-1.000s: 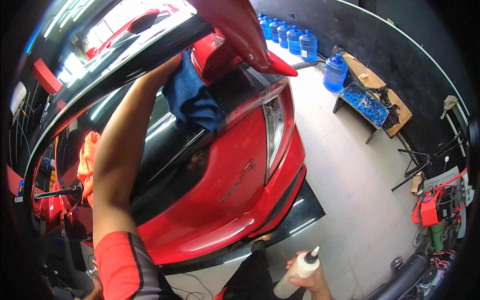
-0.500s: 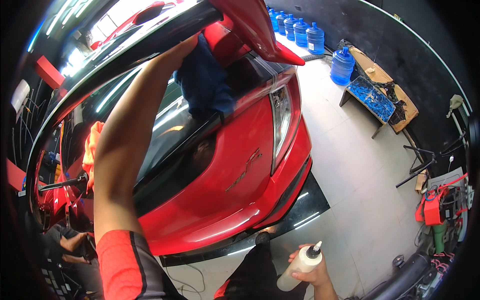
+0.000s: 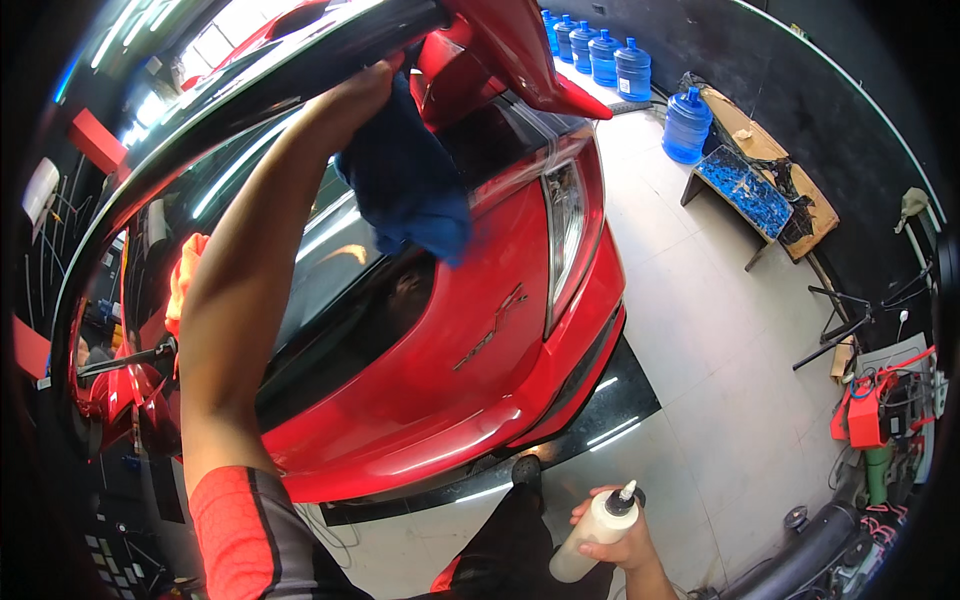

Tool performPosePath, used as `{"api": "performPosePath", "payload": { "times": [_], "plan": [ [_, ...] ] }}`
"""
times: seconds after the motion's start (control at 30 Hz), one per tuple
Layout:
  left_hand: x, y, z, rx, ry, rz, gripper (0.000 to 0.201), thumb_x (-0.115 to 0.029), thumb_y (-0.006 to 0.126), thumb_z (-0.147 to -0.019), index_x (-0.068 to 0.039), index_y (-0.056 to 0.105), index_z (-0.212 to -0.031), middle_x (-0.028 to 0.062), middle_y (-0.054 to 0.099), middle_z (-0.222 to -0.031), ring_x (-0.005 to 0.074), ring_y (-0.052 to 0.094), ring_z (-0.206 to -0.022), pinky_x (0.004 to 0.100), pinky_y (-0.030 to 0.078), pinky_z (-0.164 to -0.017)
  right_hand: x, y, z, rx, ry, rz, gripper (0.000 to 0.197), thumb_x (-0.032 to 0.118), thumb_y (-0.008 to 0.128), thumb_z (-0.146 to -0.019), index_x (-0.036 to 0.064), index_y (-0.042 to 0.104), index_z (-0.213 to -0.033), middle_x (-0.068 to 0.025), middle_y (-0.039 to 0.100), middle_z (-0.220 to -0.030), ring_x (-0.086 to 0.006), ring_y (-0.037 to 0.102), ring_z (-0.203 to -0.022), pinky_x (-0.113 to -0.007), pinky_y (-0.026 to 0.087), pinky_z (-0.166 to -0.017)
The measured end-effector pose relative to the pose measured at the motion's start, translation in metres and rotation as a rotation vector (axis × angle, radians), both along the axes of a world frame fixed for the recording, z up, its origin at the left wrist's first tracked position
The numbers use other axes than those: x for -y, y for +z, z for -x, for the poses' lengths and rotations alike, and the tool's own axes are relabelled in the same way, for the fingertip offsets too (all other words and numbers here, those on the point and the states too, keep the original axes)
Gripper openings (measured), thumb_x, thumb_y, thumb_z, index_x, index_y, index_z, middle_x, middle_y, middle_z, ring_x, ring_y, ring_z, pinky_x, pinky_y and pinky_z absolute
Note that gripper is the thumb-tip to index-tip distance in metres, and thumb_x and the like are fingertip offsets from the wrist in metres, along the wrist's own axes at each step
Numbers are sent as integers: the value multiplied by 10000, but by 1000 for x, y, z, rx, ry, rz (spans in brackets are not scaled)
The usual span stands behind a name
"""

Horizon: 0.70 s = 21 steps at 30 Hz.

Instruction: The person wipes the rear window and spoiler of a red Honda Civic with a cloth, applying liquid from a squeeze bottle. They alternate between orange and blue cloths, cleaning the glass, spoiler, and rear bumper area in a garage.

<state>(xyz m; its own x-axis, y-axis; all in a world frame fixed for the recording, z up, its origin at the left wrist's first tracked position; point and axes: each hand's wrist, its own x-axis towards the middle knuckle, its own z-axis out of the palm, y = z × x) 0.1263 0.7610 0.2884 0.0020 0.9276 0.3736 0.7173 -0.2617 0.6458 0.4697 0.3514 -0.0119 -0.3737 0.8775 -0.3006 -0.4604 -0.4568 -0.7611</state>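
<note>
My left arm reaches up over the back of a red car (image 3: 440, 400). At the black edge below the car's red wing (image 3: 520, 60), my left hand (image 3: 362, 92) is closed on a dark blue cloth (image 3: 405, 180). The cloth hangs down over the rear window and the red body, its lower end blurred; the fingertips are hidden. Low in front of me, my right hand (image 3: 630, 545) is wrapped round a squeeze bottle (image 3: 590, 540) with pale contents, a black cap and a pointed white nozzle. The bottle is tilted, nozzle up, away from the car.
An orange cloth (image 3: 187, 275) lies beyond my left arm by the rear wiper (image 3: 130, 362). Several blue water jugs (image 3: 632, 72) line the far wall. A low bench (image 3: 742, 195) stands at the right, with red equipment (image 3: 866, 418) nearer. A cable (image 3: 335, 535) lies by my legs.
My left hand has moved slightly left, and the blue cloth has swung, its lower end now lower. My right hand and the bottle have barely moved.
</note>
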Motion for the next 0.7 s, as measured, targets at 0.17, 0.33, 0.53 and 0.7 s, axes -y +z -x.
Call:
{"api": "performPosePath", "payload": {
  "times": [0.17, 0.33, 0.53, 0.7],
  "plan": [
    [-9, 16, 3, -17, 32, -1, 417, -174, 505, -1039, -174, 615, -1441, 106, 693, -1267, 209, 643, -1111, 317, 481, -980, -2, 4, -2, 0, 21, -22, 827, -3, 924, -620, 7, 501, -1330, -145, 705, -1113, -243, 697, -1045, -427, 579, -926],
    [9, -6, 2, -6, 4, 0, 417, -171, 506, -1038, -176, 618, -1440, 104, 697, -1259, 205, 645, -1104, 315, 482, -976, -1, 4, -5, 0, -9, 25, 820, -4, 924, -621, 10, 505, -1326, -143, 703, -1118, -244, 696, -1050, -430, 579, -926],
    [-7, 16, 2, -14, 8, -18, 417, -167, 507, -1037, -179, 621, -1438, 101, 702, -1250, 201, 647, -1095, 312, 484, -970, -11, 4, -2, 13, 57, -17, 823, 2, 928, -623, 10, 504, -1328, -141, 702, -1120, -247, 698, -1056, -430, 580, -929],
    [3, -2, 6, -3, -2, 11, 417, -164, 508, -1036, -181, 623, -1436, 99, 706, -1242, 197, 649, -1088, 309, 485, -966, -13, 9, -2, 17, 21, -12, 814, 8, 929, -631, 14, 506, -1327, -140, 704, -1129, -244, 697, -1069, -424, 582, -928]
  ]
}}
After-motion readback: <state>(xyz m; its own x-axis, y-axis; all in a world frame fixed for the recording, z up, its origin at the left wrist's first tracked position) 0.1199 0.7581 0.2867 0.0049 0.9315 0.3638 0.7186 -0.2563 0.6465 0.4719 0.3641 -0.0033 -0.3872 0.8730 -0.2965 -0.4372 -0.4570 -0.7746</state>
